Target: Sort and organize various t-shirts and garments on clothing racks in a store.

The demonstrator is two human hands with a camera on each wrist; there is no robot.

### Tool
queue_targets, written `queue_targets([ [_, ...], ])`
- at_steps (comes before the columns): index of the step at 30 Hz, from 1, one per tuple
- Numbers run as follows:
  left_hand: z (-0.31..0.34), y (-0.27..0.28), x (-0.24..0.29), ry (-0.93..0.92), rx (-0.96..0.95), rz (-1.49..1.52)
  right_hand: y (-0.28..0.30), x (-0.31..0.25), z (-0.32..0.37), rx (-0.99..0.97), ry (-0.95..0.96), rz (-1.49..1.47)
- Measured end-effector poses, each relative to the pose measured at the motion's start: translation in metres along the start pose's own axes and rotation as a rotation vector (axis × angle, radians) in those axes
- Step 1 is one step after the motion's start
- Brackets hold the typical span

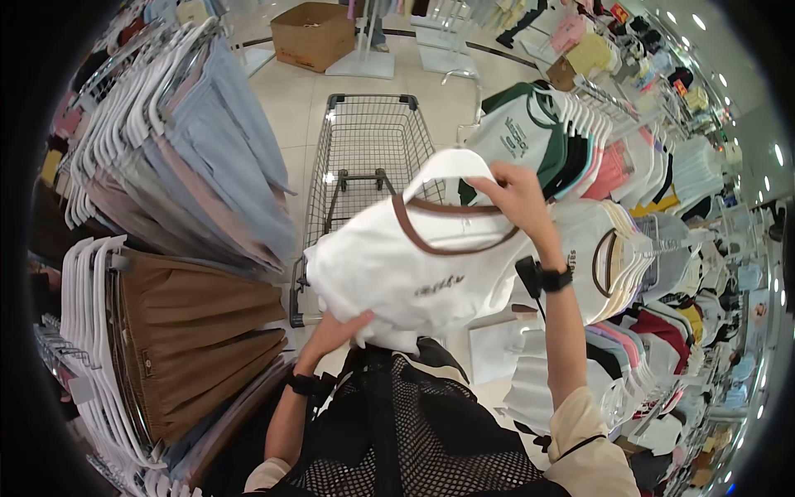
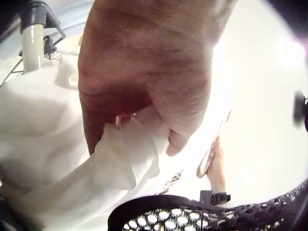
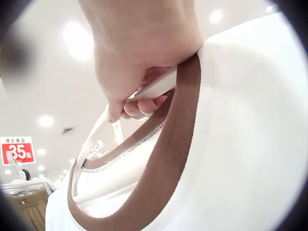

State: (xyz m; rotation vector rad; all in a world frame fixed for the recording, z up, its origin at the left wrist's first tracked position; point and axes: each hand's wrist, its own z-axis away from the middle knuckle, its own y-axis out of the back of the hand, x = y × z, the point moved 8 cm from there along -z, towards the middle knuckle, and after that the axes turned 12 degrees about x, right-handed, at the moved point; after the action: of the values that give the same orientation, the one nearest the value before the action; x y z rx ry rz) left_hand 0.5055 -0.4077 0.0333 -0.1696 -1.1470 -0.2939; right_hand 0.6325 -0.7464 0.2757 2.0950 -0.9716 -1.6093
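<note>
A white T-shirt (image 1: 431, 273) with a brown neckband and small dark lettering is held up before the person's body. Inside its neck sits a white hanger (image 1: 447, 170), whose upper part sticks out at the collar. The right hand (image 1: 522, 203) grips the hanger at the neck opening; in the right wrist view its fingers curl round the white bar beside the brown neckband (image 3: 180, 130). Low on the shirt, the left hand (image 1: 335, 333) holds the fabric. Seen from the left wrist, bunched white cloth (image 2: 127, 154) lies between that hand's thumb and fingers.
A wire shopping cart (image 1: 364, 108) stands just ahead, partly behind the shirt. Racks of trousers, brown (image 1: 203, 352) and light blue (image 1: 224, 124), line the left. Hung shirts (image 1: 522, 128) fill the right. A cardboard box (image 1: 310, 37) sits on the floor at the back.
</note>
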Motion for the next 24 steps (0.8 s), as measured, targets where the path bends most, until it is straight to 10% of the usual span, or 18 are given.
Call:
queue_targets([
  [14,-0.036,0.062,-0.001,-0.087,0.299,-0.020,-0.186,0.140,-0.057,0.030,0.000,0.203],
  [24,-0.059,0.083,-0.039,-0.027,0.399,0.022,-0.216,0.181,0.114,-0.272,0.018,0.481],
])
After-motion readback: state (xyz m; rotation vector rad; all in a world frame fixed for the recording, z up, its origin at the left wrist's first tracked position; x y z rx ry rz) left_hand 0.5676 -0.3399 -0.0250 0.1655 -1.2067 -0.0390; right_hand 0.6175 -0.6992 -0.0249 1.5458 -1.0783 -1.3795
